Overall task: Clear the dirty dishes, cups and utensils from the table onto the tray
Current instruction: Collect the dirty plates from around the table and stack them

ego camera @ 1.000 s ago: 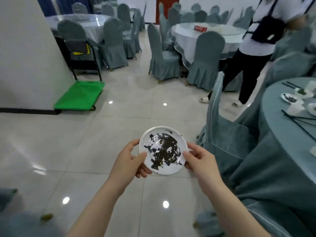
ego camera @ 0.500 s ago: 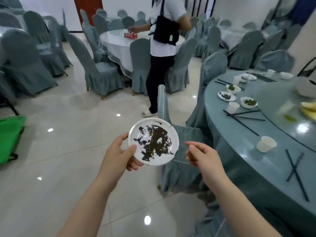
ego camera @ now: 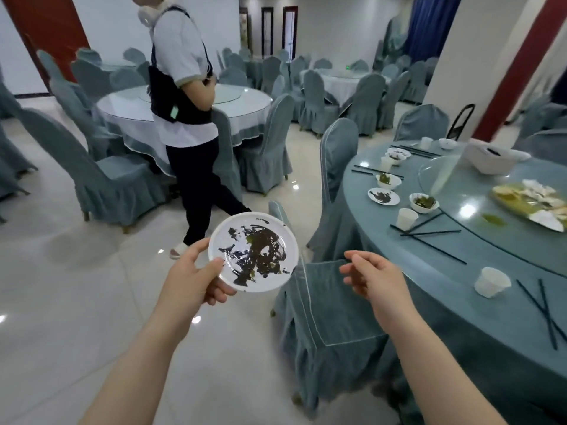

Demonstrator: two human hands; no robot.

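The plate (ego camera: 253, 251) is in the left hand (ego camera: 190, 279), above the floor (ego camera: 76, 286); the right hand (ego camera: 375, 279) is to its right, apart from it. Further right is the tabletop (ego camera: 454, 271) — on it lie bowls, cups and chopsticks. A chair (ego camera: 322, 308) stands between the hands and the tabletop.

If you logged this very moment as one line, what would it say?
left hand: holds dirty plate | right hand: open, empty, off the plate | table: cups, bowls, chopsticks not yet cleared | tray: not in view
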